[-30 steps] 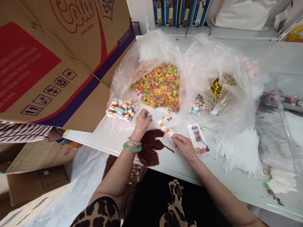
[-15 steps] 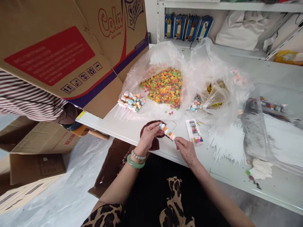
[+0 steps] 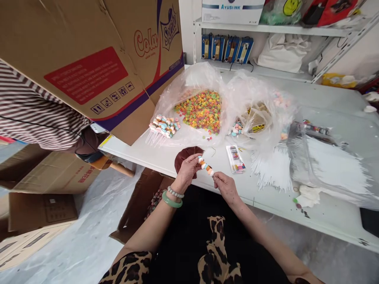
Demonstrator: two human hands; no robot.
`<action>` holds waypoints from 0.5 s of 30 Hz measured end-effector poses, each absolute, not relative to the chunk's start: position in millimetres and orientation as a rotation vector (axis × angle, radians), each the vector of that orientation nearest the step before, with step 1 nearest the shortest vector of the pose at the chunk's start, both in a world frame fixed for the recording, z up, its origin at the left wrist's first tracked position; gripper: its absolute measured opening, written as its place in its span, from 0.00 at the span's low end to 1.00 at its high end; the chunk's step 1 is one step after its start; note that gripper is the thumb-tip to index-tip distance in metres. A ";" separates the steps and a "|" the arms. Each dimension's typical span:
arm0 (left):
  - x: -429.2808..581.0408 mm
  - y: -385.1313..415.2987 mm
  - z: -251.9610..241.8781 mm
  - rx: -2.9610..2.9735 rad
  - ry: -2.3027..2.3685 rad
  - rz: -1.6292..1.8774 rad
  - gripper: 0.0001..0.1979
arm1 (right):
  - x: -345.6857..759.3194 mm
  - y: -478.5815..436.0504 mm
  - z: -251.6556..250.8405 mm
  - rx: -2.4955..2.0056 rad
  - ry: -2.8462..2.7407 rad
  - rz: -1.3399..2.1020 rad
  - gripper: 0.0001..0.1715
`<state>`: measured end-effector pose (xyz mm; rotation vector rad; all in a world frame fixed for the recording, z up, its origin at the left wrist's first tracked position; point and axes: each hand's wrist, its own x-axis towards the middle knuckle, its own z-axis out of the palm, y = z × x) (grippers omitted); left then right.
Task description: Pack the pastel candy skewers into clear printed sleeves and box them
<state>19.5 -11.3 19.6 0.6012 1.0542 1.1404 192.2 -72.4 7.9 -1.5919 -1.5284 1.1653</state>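
A stick threaded with pastel candy pieces [image 3: 206, 166] in blue, white, orange and pink slants between my two hands above the table's front edge. My left hand [image 3: 186, 171], with a green bangle and a beaded bracelet at the wrist, pinches its upper end. At the lower end, my right hand [image 3: 226, 186] grips the stick just below the last piece. Behind my left hand lies a dark red item [image 3: 182, 157], partly covered. To the left, a bunch of similar candy sticks [image 3: 164, 126] rests on plastic. A small flat pack [image 3: 236, 159] lies beyond my right hand.
Clear bags hold colourful ring-shaped pieces [image 3: 204, 110] and a tan inner bag [image 3: 260, 114]. White sticks [image 3: 272, 169] are spread at right beside a clear plastic bag [image 3: 314, 169]. A big carton [image 3: 85, 75] leans at left, near a person in a striped top [image 3: 35, 110].
The view has shifted, showing more of the shelf and the table's right side. Both hands keep their hold on the candy stick, which has hardly moved.
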 end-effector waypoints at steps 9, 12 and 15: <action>42.3 -25.4 -6.3 0.597 1.214 1.185 0.16 | 187.0 -74.8 -16.1 -1.674 -1.612 1.315 0.10; 46.1 -24.3 -17.1 0.698 1.314 1.180 0.13 | 186.7 -73.2 -23.9 -1.671 -1.498 1.331 0.11; 47.4 -23.7 -24.7 0.854 1.471 1.127 0.11 | 186.2 -70.1 -30.6 -1.670 -1.465 1.335 0.12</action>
